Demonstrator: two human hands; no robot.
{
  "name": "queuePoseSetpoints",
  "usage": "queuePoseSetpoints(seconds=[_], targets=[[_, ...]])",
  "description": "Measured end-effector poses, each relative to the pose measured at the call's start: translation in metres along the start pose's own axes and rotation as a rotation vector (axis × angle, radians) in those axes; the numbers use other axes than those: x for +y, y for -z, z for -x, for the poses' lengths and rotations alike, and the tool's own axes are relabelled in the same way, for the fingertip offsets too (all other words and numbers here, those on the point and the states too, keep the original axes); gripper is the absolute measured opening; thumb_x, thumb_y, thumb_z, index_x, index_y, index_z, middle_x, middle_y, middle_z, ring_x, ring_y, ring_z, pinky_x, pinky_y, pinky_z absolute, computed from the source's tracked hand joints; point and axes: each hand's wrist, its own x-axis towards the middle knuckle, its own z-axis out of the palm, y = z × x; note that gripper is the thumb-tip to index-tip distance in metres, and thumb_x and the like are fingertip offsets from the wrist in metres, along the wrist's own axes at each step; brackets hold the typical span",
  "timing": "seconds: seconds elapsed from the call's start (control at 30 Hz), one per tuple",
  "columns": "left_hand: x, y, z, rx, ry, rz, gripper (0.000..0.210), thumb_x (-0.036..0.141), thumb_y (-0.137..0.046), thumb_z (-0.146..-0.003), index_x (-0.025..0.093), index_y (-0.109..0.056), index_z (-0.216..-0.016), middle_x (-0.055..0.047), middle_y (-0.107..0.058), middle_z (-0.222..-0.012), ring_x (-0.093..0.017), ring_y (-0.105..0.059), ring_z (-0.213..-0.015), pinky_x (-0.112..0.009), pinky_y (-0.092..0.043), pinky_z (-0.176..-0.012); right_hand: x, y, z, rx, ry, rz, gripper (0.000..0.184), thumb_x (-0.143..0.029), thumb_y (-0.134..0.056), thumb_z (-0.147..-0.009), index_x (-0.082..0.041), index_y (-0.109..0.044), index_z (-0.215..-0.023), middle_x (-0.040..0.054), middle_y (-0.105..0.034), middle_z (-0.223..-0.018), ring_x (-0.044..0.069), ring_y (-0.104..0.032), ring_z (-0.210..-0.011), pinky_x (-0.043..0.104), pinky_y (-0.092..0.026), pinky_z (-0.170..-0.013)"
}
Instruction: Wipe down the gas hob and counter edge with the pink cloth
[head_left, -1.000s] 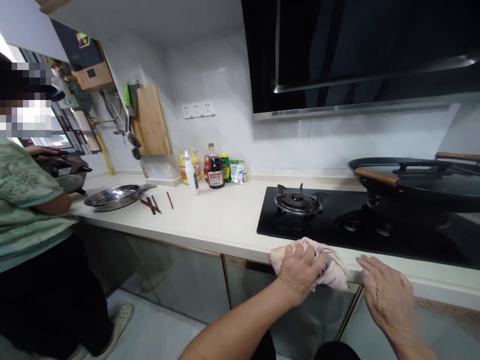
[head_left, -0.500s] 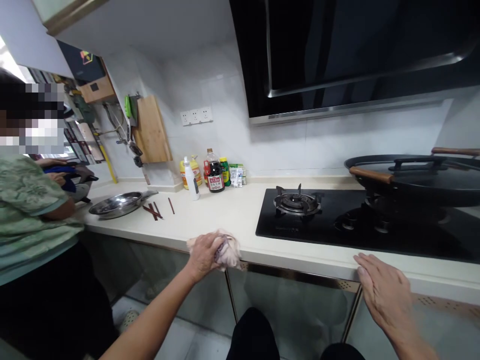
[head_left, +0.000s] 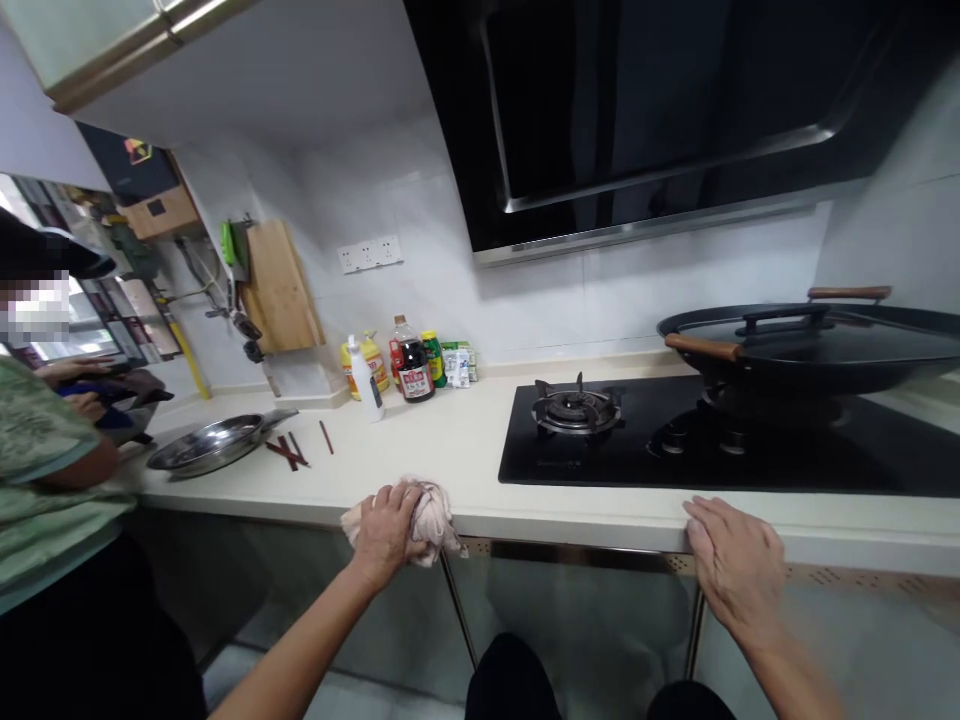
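My left hand is closed on a crumpled pinkish-white cloth at the front edge of the white countertop. Part of the cloth hangs over that edge. Further right, my right hand lies on the counter's edge in front of the black gas stove, holding nothing, its fingers stretched out close together. An open burner is on the stove's left side. A large dark wok with a lid and wooden handles sits over the right burner.
A steel pan and several dark brown sticks lie on the left. Behind them stand a white bottle, a soy sauce bottle and other containers. A co-worker in a green shirt stands far left. The range hood overhangs the stove.
The view has shifted a little. My left hand and the cloth have moved slightly left along the counter edge, and more cloth hangs down. My right hand stays on the edge.
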Motion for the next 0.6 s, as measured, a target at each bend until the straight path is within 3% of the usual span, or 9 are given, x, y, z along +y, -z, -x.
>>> queuePoseSetpoints(seconds=[0.4,0.5,0.6], targets=[[0.183,0.002,-0.022,0.124,-0.064,0.204,0.082,0.047,-0.088,-0.065,0.031,-0.059,-0.140,-0.014,-0.059,-0.143,-0.042,-0.052,-0.127,-0.064,-0.039,-0.104,0.002,-0.004,0.000,0.008,0.017,-0.010,0.035,-0.035,-0.038,-0.104,-0.022,-0.068,-0.117,0.0079,-0.072,-0.120,0.028,-0.062,-0.116,0.046,-0.038,-0.101],[0.216,0.001,-0.028,0.126,-0.132,0.265,0.084,0.048,-0.087,-0.067,0.029,-0.057,-0.143,-0.016,-0.058,-0.144,-0.044,-0.051,-0.129,-0.067,-0.039,-0.105,0.005,-0.004,0.001,0.006,0.020,-0.018,0.035,-0.037,-0.038,-0.105,-0.022,-0.068,-0.117,0.0073,-0.072,-0.120,0.028,-0.063,-0.117,0.046,-0.039,-0.101],[0.232,0.000,-0.031,0.127,-0.187,0.299,0.086,0.049,-0.088,-0.066,0.027,-0.056,-0.144,-0.018,-0.059,-0.144,-0.045,-0.051,-0.129,-0.067,-0.041,-0.104,0.006,-0.003,0.001,-0.015,0.009,-0.026,0.036,-0.037,-0.037,-0.106,-0.023,-0.068,-0.117,0.0069,-0.072,-0.120,0.027,-0.062,-0.118,0.046,-0.040,-0.101]])
